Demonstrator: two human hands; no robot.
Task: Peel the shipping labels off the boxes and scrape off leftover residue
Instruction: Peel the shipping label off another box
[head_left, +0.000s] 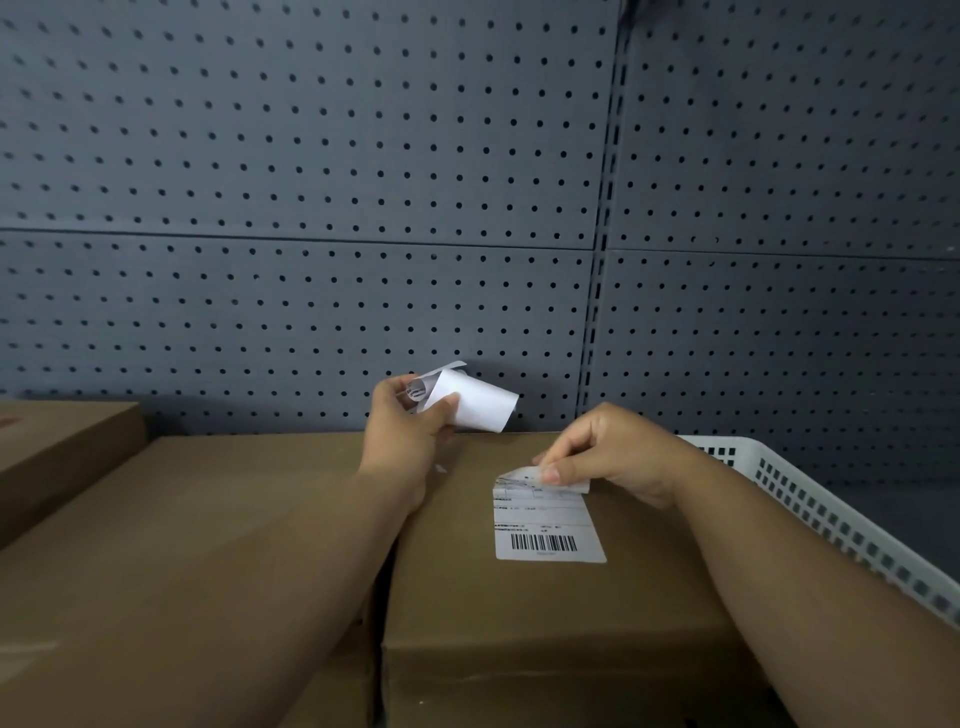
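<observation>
A dark grey pegboard wall (332, 171) fills the background, its panels dotted with regular rows of round holes. A slotted vertical upright (602, 270) divides it into 2 sections. At the right edge sits a white plastic basket (831, 525) with a perforated lattice wall.

Boxes (545, 613) showing plain brown cardboard. Stuck label (548, 525) showing white, carrying black barcode stripes and black text lines. Peeled label (470, 402) in left hand (410, 431) showing blank white backing. Pegboard wall (363, 182) showing slate grey, dotted with regular dark holes. Basket (831, 514) showing white, square-hole grid.
</observation>
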